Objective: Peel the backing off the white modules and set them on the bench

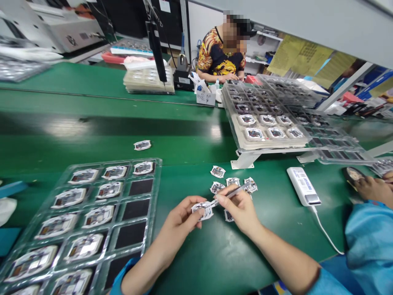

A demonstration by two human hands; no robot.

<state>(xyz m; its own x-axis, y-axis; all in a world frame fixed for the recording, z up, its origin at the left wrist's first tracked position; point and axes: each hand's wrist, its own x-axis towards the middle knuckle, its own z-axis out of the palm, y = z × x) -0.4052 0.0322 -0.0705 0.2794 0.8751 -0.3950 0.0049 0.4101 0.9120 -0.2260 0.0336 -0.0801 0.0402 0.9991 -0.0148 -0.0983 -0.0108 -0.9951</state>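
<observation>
Between the thumb and fingers of my left hand (182, 219) is a small white-framed electronic module (206, 210), held just above the green bench. My right hand (241, 209) grips a pair of metal tweezers (233, 192), whose tips reach the module's right edge. Whether the tips pinch any part is too small to tell. Several similar modules (217, 171) lie loose on the bench around and behind my right hand. At my left, a clear plastic tray (156, 192) holds rows of such modules; some pockets on its right side show dark bottoms.
One module (142, 145) lies alone beyond the tray. Stacked trays (267, 135) stand on a white rack at the back right. A white device (303, 186) with a cable lies at the right, near a co-worker's hand (376, 190). An electric screwdriver (156, 51) hangs ahead; another person (221, 57) sits opposite.
</observation>
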